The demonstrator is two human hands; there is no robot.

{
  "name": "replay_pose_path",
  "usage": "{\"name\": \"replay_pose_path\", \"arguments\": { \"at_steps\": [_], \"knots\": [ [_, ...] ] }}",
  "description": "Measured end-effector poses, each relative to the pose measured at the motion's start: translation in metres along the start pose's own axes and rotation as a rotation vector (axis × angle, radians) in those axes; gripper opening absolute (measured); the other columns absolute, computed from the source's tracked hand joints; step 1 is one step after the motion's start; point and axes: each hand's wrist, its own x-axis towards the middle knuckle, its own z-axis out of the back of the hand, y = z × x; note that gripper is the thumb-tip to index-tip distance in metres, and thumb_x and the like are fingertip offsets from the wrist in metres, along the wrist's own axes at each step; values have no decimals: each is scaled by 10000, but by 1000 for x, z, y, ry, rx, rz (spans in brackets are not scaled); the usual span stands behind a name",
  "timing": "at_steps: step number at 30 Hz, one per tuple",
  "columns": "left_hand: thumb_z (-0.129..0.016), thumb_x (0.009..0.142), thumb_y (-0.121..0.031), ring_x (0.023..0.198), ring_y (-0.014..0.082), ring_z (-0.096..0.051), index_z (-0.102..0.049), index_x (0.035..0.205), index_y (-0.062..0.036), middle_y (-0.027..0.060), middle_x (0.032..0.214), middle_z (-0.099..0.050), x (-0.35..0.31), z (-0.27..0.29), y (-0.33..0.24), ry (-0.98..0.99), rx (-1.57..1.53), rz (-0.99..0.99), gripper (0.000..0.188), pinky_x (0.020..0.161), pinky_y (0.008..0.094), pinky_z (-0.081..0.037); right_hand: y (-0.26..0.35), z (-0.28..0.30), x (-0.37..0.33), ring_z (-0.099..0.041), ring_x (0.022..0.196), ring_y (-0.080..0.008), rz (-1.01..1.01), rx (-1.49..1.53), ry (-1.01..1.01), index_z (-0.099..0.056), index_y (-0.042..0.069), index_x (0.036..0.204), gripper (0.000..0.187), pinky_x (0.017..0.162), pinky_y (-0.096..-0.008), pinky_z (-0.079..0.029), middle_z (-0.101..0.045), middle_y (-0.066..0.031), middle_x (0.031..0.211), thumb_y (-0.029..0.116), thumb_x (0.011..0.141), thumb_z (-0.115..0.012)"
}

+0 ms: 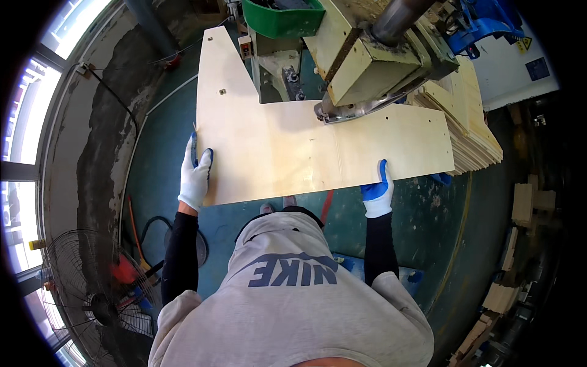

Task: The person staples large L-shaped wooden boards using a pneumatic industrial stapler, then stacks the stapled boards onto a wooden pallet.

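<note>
A large L-shaped plywood panel (293, 147) lies in front of me, its narrow arm pointing away at the left. Metal inserts show in that arm, and small dark holes dot its right end. My left hand (195, 174), in a white and blue glove, grips the panel's left edge with the thumb on top. At the near right edge my right hand (379, 191), gloved alike, has its thumb on the upper face and its fingers underneath, partly hidden. The head of a cream-coloured machine (382, 70) hangs over the panel's far edge, its metal tip (324, 113) at the wood.
A green bin (284, 21) sits on the machine at the back. Beyond the panel's right end stands a stack of plywood pieces (474, 131). A wire-guarded fan (101, 300) is at the lower left, near windows. Wood pieces (501, 296) line the right side.
</note>
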Motion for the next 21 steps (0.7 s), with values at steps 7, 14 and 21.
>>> {"name": "replay_pose_path", "arguments": {
  "at_steps": [7, 14, 21],
  "knots": [
    [-582, 1015, -72, 1155, 119, -546, -355, 1549, -11, 79, 1389, -547, 5, 1, -19, 63, -73, 104, 583, 992, 243, -447, 76, 13, 28, -594, 1238, -299, 252, -234, -41, -505, 32, 1415, 530, 1059, -436, -486, -597, -120, 1374, 420, 1055, -521],
    [-552, 965, 6, 716, 7, -493, -420, 1515, -13, 8, 1159, -639, -13, 82, 12, -76, -22, 131, 566, 607, 171, -411, 7, -3, -47, -572, 1265, -262, 130, -118, -116, -518, 29, 1416, 525, 1093, -419, -446, -598, -105, 1386, 412, 1057, -511],
    [-584, 996, -49, 1125, 99, -572, -427, 1511, 21, 74, 1431, -547, -20, 222, 33, -230, 63, 3, 543, 949, 225, -456, -100, -26, -88, -585, 1249, -240, -37, 24, -222, -554, 11, 1379, 451, 1069, -396, -453, -617, -102, 1366, 336, 1075, -479]
  ]
}}
